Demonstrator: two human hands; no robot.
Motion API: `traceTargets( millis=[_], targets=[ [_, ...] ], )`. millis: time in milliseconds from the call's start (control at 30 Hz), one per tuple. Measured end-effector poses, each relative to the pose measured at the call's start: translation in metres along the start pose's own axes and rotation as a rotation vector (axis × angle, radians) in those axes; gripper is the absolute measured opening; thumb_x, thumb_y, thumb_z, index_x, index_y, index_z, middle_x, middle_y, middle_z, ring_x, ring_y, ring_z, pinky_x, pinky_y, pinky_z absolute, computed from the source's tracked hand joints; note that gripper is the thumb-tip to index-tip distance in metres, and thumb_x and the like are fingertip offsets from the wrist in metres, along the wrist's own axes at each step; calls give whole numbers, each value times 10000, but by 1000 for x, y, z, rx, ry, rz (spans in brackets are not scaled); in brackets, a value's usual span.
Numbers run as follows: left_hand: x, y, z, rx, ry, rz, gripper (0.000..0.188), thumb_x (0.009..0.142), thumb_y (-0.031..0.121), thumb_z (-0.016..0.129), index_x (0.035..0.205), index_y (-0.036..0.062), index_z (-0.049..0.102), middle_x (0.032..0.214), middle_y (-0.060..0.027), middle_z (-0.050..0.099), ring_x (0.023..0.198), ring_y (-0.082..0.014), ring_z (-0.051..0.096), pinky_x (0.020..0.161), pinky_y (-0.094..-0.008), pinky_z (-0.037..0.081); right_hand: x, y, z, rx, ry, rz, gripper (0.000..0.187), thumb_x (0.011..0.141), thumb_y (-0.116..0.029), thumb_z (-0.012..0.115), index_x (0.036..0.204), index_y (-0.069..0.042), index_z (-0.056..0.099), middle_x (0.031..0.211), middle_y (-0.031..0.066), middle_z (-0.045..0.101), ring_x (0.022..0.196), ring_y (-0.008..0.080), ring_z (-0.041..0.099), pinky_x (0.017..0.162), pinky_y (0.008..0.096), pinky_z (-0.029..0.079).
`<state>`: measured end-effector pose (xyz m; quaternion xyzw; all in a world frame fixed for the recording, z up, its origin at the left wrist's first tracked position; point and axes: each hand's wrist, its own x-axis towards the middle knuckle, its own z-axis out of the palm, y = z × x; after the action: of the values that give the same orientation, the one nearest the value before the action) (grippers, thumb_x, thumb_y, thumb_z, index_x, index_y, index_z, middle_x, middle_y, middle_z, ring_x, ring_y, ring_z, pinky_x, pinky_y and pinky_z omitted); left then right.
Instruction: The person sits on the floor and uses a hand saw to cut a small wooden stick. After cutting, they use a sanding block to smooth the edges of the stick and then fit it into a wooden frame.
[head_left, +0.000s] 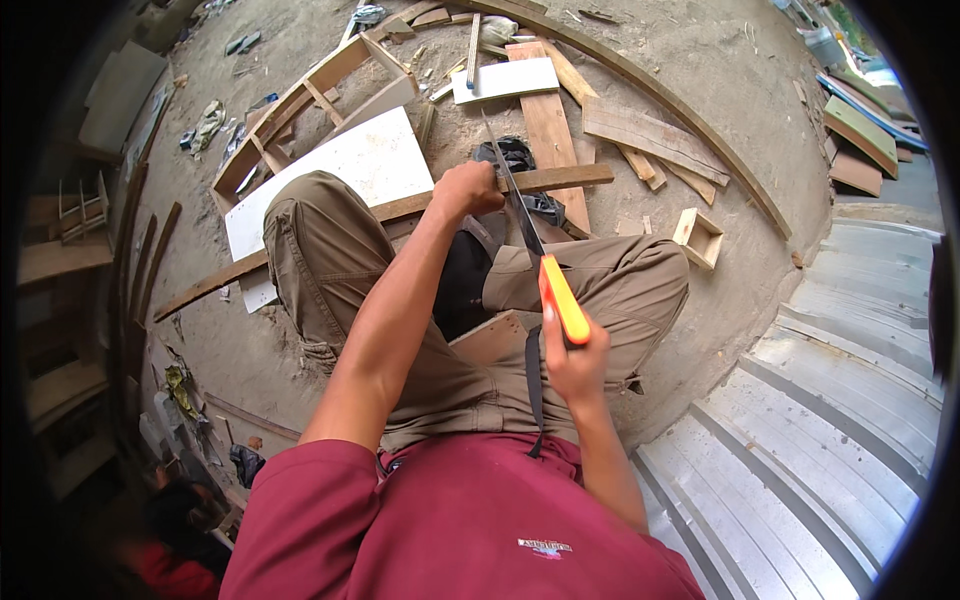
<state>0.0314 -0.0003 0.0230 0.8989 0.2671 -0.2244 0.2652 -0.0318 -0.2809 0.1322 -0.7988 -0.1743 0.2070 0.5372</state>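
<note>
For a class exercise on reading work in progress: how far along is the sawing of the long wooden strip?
Done: the long thin wooden strip is laid across the knees, and the left hand pins it down. In hand: the right hand has its grip on the orange-handled handsaw, whose blade meets the strip beside the left hand. Left: the strip looks unsevered, running on to both sides; how deep the cut goes cannot be seen.

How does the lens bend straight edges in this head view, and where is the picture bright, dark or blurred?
In the head view, the long wooden strip and the pale steps bow toward the rim; soft daylight falls evenly on the sandy ground with no hard shadows; the left edge is dark and blurred; the right hand, its orange-handled saw and the left hand on the plank are sharp.
</note>
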Motion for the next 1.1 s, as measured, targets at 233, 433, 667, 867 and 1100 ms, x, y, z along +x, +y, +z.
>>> traceTargets(
  millis=[233,433,667,867,1100],
  targets=[
    [8,-14,-6,-20,51,21,376,735,251,668,958,-46,728,1013,-293,709,979,-442,698,865,-495,561,11,0,29,-30,18,-100,163,931,-141,683,886,13,657,601,162,574,506,215,587,529,348,454],
    [2,-7,-4,-5,57,11,346,740,230,652,951,-30,739,1013,-275,717,981,-421,704,876,-476,566,-26,-16,-6,17,55,-60,135,938,-110,680,898,18,667,584,123,544,514,120,543,517,313,432],
    [10,-9,-1,36,41,47,339,726,215,649,944,-30,735,967,-284,711,953,-428,702,855,-476,569,47,6,51,-52,35,-128,184,919,-160,683,887,18,650,645,215,586,528,351,590,551,391,464],
    [1,-13,-7,-4,115,10,331,733,209,648,939,-34,737,1009,-276,716,968,-426,704,866,-482,569,-46,-26,-16,34,16,-17,129,936,-101,673,970,22,698,600,119,575,542,130,605,539,320,458],
    [-1,-6,3,35,73,52,329,741,226,655,937,-25,739,1009,-287,713,987,-425,703,878,-485,568,66,3,53,1,25,-56,223,921,-187,689,841,15,641,628,192,605,564,309,645,549,373,468]
  ],
)
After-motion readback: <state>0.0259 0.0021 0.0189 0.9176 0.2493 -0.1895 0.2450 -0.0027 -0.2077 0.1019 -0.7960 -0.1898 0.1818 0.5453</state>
